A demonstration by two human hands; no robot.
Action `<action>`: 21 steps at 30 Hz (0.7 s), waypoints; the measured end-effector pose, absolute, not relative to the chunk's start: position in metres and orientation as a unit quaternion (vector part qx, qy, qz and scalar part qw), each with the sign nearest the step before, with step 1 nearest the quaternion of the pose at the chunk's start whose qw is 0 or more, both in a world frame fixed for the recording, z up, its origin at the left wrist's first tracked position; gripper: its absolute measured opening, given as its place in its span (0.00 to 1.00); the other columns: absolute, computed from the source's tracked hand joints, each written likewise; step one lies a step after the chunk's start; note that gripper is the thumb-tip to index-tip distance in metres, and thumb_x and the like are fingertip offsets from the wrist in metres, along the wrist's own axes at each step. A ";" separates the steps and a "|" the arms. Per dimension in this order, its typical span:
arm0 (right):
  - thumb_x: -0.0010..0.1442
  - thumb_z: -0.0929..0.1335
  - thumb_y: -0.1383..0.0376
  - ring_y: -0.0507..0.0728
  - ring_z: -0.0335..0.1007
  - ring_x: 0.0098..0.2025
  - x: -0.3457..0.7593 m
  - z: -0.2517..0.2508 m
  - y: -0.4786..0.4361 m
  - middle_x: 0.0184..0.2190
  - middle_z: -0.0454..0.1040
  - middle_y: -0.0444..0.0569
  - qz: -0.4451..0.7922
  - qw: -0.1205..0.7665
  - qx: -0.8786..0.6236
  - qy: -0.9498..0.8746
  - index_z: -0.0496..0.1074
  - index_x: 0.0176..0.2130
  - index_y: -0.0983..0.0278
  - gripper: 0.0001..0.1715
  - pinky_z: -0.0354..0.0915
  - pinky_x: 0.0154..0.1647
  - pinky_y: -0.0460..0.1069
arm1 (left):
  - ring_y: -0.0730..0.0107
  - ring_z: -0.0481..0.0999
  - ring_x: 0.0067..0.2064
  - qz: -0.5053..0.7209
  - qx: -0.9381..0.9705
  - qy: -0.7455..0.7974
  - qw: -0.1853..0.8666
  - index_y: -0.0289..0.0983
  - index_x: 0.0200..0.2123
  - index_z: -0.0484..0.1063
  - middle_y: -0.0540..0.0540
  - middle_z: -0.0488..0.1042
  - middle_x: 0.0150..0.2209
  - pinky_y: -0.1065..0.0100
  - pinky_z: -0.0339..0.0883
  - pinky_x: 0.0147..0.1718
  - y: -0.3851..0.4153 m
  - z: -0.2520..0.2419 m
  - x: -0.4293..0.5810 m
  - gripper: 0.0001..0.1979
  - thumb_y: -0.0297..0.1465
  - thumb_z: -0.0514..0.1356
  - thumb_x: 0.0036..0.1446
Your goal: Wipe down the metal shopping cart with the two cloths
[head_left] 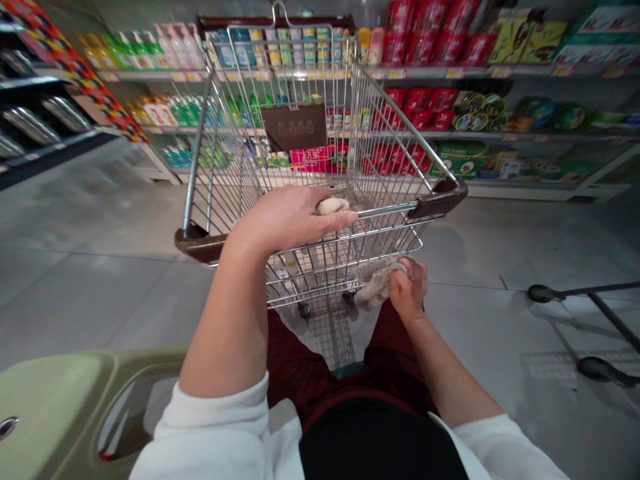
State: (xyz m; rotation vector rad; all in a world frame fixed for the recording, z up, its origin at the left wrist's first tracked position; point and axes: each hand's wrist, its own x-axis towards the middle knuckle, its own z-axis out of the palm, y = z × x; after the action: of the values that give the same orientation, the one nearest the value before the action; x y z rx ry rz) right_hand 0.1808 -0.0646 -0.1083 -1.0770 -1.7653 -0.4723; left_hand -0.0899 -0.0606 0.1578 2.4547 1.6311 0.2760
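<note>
A metal shopping cart [390, 207] stands right in front of my legs. My left hand [285, 217] is closed over the middle of its handle bar [385, 211]. Between the thumb and fingers bulges a pale, cream bunched cloth [333, 206], mostly covered by the hand. Lower down, at the cart's near right side, my right hand [411, 287] is closed on a greyish-white dotted cloth [375, 280], which hangs crumpled against the lower wires. Brown plastic corners [440, 197] cap the handle ends, and a brown plate [295, 127] is fixed inside the basket.
Shelves [480, 72] with bottles, red tubs [423, 40] and boxes run behind the cart. An olive-green plastic child seat or cart body [55, 393] stands at lower left. Wheels of another cart [545, 293] are at right on the grey tiled floor [475, 320].
</note>
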 end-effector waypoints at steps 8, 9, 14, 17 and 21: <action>0.57 0.63 0.76 0.56 0.62 0.44 0.176 -0.162 -0.086 0.42 0.72 0.49 -0.164 0.422 -0.450 -0.770 0.72 0.28 0.62 0.13 0.64 0.46 0.51 | 0.63 0.73 0.34 0.091 0.824 0.553 0.088 0.39 0.35 0.73 0.46 0.76 0.31 0.66 0.58 0.33 -0.059 0.157 -0.090 0.30 0.59 0.49 0.58; 0.56 0.63 0.76 0.56 0.62 0.44 0.176 -0.163 -0.087 0.42 0.72 0.49 -0.161 0.418 -0.452 -0.771 0.72 0.28 0.62 0.13 0.64 0.46 0.51 | 0.63 0.73 0.34 0.090 0.824 0.553 0.089 0.39 0.35 0.73 0.46 0.76 0.31 0.66 0.58 0.33 -0.060 0.157 -0.089 0.30 0.60 0.49 0.58; 0.54 0.64 0.76 0.55 0.63 0.45 0.181 -0.153 -0.087 0.41 0.73 0.48 -0.147 0.431 -0.449 -0.769 0.72 0.29 0.61 0.12 0.66 0.46 0.50 | 0.63 0.72 0.34 0.085 0.822 0.556 0.094 0.39 0.36 0.73 0.46 0.76 0.31 0.67 0.59 0.34 -0.061 0.159 -0.089 0.31 0.60 0.49 0.57; 0.56 0.64 0.74 0.56 0.66 0.47 0.191 -0.128 -0.086 0.43 0.73 0.49 -0.148 0.472 -0.457 -0.739 0.71 0.30 0.61 0.10 0.67 0.48 0.52 | 0.63 0.72 0.35 0.082 0.822 0.556 0.096 0.39 0.36 0.73 0.46 0.75 0.31 0.66 0.59 0.34 -0.061 0.160 -0.088 0.31 0.60 0.49 0.57; 0.58 0.65 0.69 0.57 0.68 0.48 0.202 -0.090 -0.074 0.44 0.74 0.49 -0.161 0.534 -0.505 -0.659 0.72 0.31 0.61 0.07 0.66 0.51 0.55 | 0.62 0.73 0.35 0.082 0.822 0.556 0.092 0.39 0.36 0.73 0.46 0.76 0.31 0.67 0.59 0.34 -0.061 0.160 -0.088 0.31 0.60 0.49 0.57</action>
State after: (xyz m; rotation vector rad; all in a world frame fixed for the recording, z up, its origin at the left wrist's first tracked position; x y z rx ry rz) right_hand 0.2018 -0.0736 -0.0900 -1.2027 -1.5704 -0.3847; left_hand -0.0879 -0.0614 0.1603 2.4404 1.6511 0.2449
